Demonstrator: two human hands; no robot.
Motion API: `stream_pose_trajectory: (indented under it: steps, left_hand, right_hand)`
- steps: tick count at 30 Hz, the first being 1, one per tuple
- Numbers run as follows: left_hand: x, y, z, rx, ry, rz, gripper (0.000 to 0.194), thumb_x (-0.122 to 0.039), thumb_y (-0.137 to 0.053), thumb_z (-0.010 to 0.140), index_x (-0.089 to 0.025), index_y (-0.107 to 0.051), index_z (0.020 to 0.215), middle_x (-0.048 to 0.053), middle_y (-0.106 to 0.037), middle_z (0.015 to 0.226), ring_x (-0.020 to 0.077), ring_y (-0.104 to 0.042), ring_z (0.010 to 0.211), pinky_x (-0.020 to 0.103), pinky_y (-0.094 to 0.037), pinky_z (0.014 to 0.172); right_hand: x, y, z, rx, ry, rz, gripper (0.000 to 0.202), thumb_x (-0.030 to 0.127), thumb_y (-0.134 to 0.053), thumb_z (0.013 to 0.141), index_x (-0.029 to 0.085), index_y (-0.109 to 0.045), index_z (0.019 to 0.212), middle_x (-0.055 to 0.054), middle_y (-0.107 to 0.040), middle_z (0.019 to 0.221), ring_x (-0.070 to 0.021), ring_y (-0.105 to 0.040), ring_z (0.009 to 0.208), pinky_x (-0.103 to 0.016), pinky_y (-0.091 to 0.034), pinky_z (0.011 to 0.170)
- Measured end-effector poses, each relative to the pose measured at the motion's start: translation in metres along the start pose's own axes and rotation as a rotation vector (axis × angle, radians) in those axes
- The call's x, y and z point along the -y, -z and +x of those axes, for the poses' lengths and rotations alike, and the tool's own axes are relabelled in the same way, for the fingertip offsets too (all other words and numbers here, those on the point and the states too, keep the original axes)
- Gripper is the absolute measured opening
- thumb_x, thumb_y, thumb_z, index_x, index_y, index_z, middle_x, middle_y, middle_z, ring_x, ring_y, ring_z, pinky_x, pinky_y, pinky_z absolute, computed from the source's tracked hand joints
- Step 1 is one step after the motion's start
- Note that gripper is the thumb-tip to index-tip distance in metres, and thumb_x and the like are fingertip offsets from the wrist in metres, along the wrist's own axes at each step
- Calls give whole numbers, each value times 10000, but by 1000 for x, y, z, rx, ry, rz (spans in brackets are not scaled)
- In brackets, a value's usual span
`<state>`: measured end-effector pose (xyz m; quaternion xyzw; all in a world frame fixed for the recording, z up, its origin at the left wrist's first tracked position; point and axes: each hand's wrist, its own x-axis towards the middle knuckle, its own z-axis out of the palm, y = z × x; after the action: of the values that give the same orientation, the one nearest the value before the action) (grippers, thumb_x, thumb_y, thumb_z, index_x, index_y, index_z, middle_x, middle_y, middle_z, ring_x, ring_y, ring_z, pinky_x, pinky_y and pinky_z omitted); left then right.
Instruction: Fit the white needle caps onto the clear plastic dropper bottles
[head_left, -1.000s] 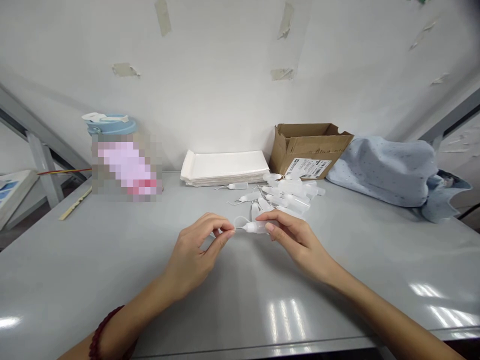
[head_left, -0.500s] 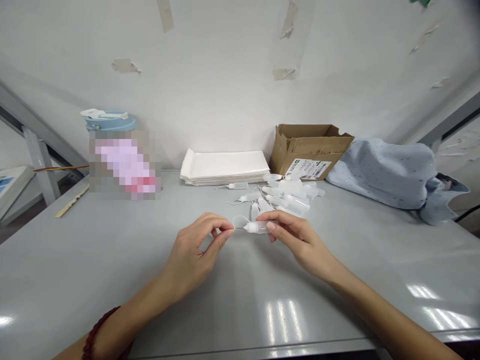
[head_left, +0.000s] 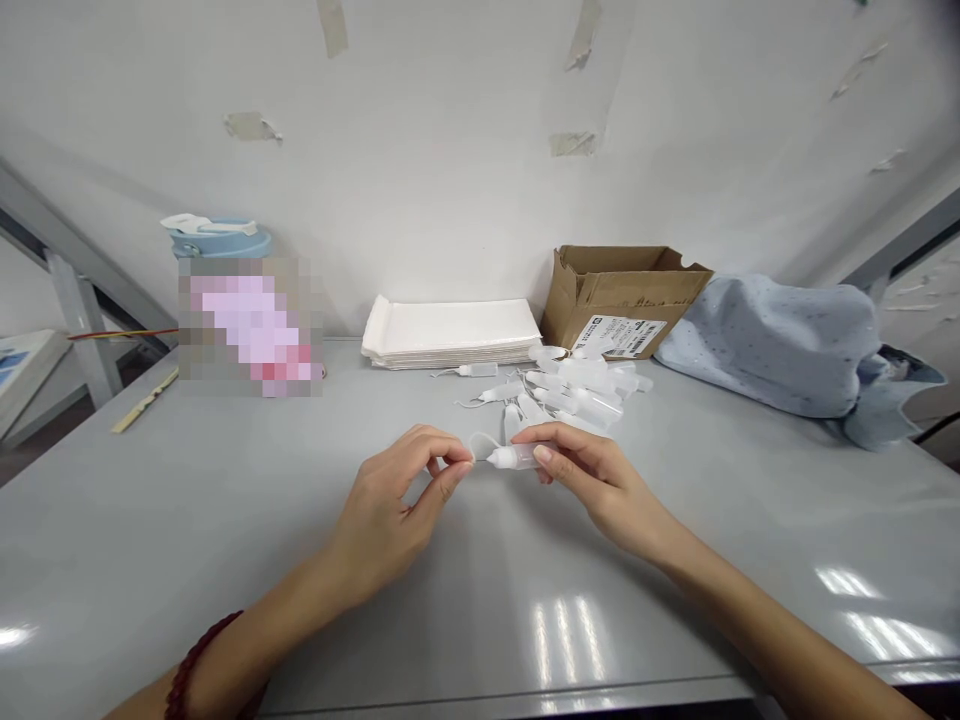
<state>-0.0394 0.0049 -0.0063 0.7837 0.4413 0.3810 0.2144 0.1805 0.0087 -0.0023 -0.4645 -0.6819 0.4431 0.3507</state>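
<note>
My right hand grips a small translucent squeeze bottle, lying sideways with its narrow tip to the left. From the bottle's neck a thin white cap strap arches over to my left hand. My left thumb and fingertips pinch the strap's end; the small cap there is mostly hidden by them. A thin needle line shows between the bottle tip and my left fingers. Just behind my hands lies a loose pile of similar squeeze bottles, several with straps showing.
At the back, a stack of white padded envelopes lies beside an open cardboard box. Light blue cloth rests at right. On the left are a blurred pink item, a blue lid and a yellowish strip on the grey table.
My left fingertips have moved slightly right, closer to the bottle's tip. My right hand holds the bottle nearly still. The view has shifted a little.
</note>
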Motion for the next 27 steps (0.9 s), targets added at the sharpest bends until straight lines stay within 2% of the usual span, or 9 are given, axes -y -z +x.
stream_pose_trajectory:
  steps: [4,10,15,19,23,27]
  left_hand:
    - [0,0,0,4,-1,-10,101,-192,-510,895,-213,-585,832,-10,-633,801,121,-563,703,239,-450,639]
    - [0,1,0,0,-19,-12,94,-165,-516,890,-209,-582,840,-17,-633,803,112,-564,702,229,-444,636]
    - [0,0,1,5,-18,0,104,-165,-505,894,-205,-581,834,-7,-635,805,121,-571,714,237,-450,637]
    - [1,-3,0,-16,-80,27,104,-142,-505,888,-201,-565,828,-7,-632,788,125,-572,726,245,-451,655]
    - [-1,-3,-1,-64,-75,12,107,-123,-512,880,-208,-566,846,-11,-630,793,125,-578,736,246,-450,659]
    - [-4,-1,-1,-87,-6,-69,103,-127,-514,885,-214,-564,861,-12,-614,833,124,-577,780,246,-446,690]
  right_hand:
    - [0,0,0,-23,21,-2,245,345,-438,912,225,-638,992,4,-495,676,-157,-489,676,-285,-420,620]
    - [0,-1,0,-12,20,-11,233,325,-437,916,234,-636,999,2,-544,730,-151,-502,686,-282,-414,631]
    - [-2,-3,0,-37,101,-79,218,285,-429,925,222,-620,1012,-12,-603,811,-152,-534,709,-282,-420,646]
    - [-4,-7,-2,-62,176,-145,216,261,-428,928,211,-603,1045,-40,-622,900,-170,-554,780,-304,-431,695]
    - [-2,-10,-4,-53,106,-97,230,280,-425,922,208,-614,1034,-17,-582,769,-143,-494,640,-280,-404,589]
    - [2,-8,-4,-72,54,-10,235,301,-432,914,202,-617,1020,10,-502,665,-140,-480,629,-270,-410,589]
